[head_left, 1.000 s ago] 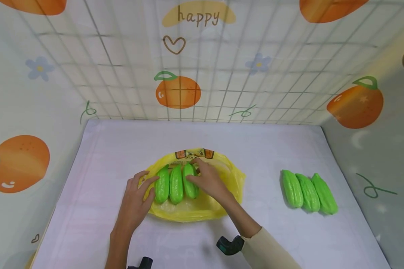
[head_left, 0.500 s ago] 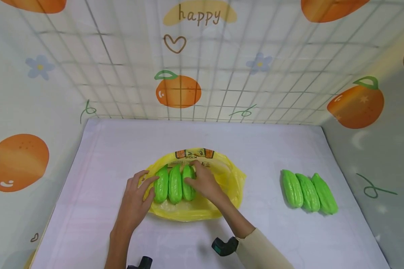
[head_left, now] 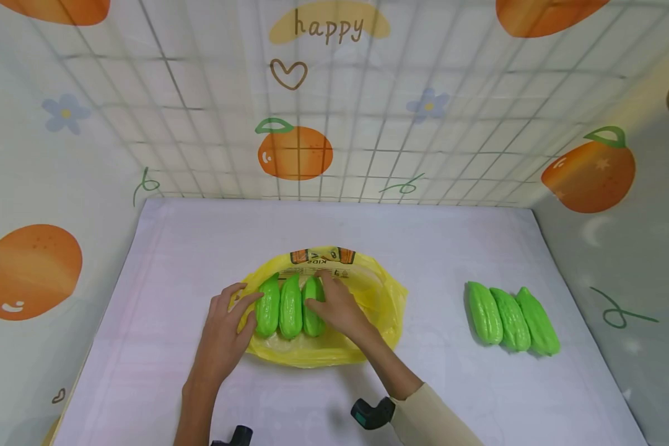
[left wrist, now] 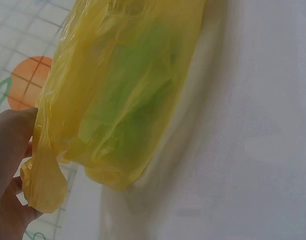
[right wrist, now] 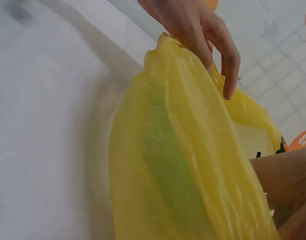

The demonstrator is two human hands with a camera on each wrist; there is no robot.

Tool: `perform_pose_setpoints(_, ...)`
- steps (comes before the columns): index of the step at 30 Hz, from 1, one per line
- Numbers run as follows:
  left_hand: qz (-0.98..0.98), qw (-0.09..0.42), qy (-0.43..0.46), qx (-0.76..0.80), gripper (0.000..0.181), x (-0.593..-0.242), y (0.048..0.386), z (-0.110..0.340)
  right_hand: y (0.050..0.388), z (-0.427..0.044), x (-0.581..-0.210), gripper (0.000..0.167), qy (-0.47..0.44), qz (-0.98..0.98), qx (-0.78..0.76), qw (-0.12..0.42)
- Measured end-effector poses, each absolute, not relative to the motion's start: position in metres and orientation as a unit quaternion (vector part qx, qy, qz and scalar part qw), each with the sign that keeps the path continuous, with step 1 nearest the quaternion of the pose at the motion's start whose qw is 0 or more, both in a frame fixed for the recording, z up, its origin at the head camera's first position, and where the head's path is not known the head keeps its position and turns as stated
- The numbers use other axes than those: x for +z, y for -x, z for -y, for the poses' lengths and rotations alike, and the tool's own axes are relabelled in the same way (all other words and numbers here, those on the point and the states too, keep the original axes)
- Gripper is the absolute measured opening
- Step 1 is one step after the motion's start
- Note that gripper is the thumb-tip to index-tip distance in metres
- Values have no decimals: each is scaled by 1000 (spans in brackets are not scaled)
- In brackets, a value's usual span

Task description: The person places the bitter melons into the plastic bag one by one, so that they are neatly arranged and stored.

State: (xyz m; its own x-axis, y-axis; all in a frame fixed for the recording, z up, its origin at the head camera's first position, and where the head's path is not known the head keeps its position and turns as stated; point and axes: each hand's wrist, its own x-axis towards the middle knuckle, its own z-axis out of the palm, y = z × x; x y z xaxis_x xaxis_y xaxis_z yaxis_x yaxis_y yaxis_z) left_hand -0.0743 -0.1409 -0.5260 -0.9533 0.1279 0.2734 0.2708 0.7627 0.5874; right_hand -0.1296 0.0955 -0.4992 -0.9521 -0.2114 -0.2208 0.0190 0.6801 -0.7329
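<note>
Three bright green, ribbed bitter gourds lie side by side in an open yellow plastic bag (head_left: 368,291) in the head view: a left one (head_left: 267,310), a middle one (head_left: 291,310) and a right one (head_left: 312,316). My left hand (head_left: 223,328) holds the bag's left rim, its index fingertip by the left gourd. In the left wrist view, part of the bag hangs among that hand's fingers (left wrist: 30,150). My right hand (head_left: 342,305) reaches into the bag with thumb and fingers around the right gourd. Through the yellow plastic, green shapes show dimly in both wrist views.
Three more bitter gourds (head_left: 513,319) lie together on the white table (head_left: 435,241) at the right. A patterned cloth wall (head_left: 368,148) rises behind the table, with further walls at both sides. A black wrist camera (head_left: 372,414) sits below my right forearm.
My right hand has shifted slightly left with the right gourd, which now lies closer to the middle one. My left hand stays at the bag's left rim.
</note>
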Motion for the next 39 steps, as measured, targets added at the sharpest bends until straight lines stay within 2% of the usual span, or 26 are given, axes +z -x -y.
perform_pose_setpoints(10,934,110,103,-325,34,-526,75,142,128,-100,-493,56,75,-921,-363,123)
perform_pose_setpoints(15,933,107,101,-327,33,-525,75,141,126,-103,-483,45,96,-928,-343,112)
perform_pose_setpoints(19,934,109,101,-326,33,-524,75,141,122,-109,-470,36,110,-925,-344,119)
perform_pose_setpoints(24,933,109,103,-328,32,-525,75,142,118,-122,-454,38,102,-919,-358,130)
perform_pose_setpoints(33,933,110,104,-327,32,-527,75,143,111,-158,-430,29,99,-917,-377,79)
perform_pose_setpoints(39,932,111,105,-328,32,-527,75,143,106,-195,-427,26,66,-926,-371,37)
